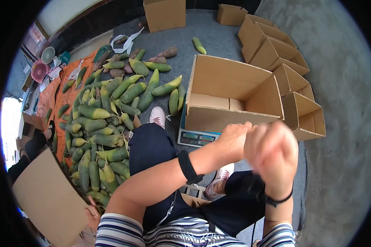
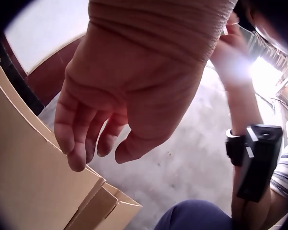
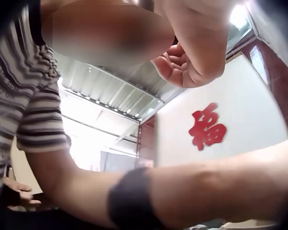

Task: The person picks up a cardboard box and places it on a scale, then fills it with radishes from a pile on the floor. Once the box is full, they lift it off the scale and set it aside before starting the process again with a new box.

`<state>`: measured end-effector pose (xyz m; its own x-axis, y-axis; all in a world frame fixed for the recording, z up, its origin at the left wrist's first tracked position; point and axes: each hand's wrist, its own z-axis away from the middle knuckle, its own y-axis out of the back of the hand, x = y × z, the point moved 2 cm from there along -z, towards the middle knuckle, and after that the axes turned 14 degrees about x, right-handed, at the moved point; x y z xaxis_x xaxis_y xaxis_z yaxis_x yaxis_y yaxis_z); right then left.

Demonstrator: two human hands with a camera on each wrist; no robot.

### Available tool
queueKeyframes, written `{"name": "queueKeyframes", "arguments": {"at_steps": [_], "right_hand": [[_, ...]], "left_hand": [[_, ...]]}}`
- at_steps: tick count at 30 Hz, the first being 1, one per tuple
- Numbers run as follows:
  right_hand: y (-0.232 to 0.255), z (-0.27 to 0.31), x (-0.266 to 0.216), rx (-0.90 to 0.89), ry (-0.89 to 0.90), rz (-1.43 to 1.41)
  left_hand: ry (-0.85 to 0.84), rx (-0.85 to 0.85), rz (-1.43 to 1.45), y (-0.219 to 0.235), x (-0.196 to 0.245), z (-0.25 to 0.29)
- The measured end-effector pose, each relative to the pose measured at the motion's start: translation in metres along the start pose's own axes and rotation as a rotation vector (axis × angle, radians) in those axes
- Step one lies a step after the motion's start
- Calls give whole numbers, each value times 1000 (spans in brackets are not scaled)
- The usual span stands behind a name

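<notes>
In the head view my left hand (image 1: pixel 234 139) is over the front edge of a large open cardboard box (image 1: pixel 224 117). The left wrist view shows this hand (image 2: pixel 129 96) with loosely bent fingers and nothing in them, the box wall beyond its fingertips. Raised close to the head camera, my right hand (image 1: pixel 272 150) is blurred and overlaps the left fingertips in that view. From the right wrist its fingers (image 3: pixel 172 67) look curled in toward the palm, with no object showing. The box stands on a digital scale (image 1: pixel 197 138).
Many green radishes (image 1: pixel 99 136) lie heaped on the left, partly on an orange sheet (image 1: pixel 70 70). Several open boxes (image 1: pixel 284 53) line the right side. Another person's hand (image 1: pixel 92 214) is beside a cardboard panel (image 1: pixel 49 197) at lower left. A small stool (image 1: pixel 193 193) stands underneath me.
</notes>
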<state>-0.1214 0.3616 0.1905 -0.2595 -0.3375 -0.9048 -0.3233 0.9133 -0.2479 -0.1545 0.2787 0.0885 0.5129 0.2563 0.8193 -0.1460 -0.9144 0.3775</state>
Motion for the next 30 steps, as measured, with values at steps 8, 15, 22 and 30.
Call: {"name": "queueKeyframes", "arguments": {"at_steps": [8, 15, 22, 30], "right_hand": [[91, -41, 37, 276, -133, 116], [103, -39, 54, 210, 22, 925], [117, -25, 87, -166, 139, 1543], [122, -28, 99, -231, -3, 1626]], "left_hand": [[56, -147, -425, -16, 4, -7], [13, 1, -247, 28, 63, 3], [266, 325, 66, 127, 102, 49], [674, 608, -224, 286, 38, 126]]}}
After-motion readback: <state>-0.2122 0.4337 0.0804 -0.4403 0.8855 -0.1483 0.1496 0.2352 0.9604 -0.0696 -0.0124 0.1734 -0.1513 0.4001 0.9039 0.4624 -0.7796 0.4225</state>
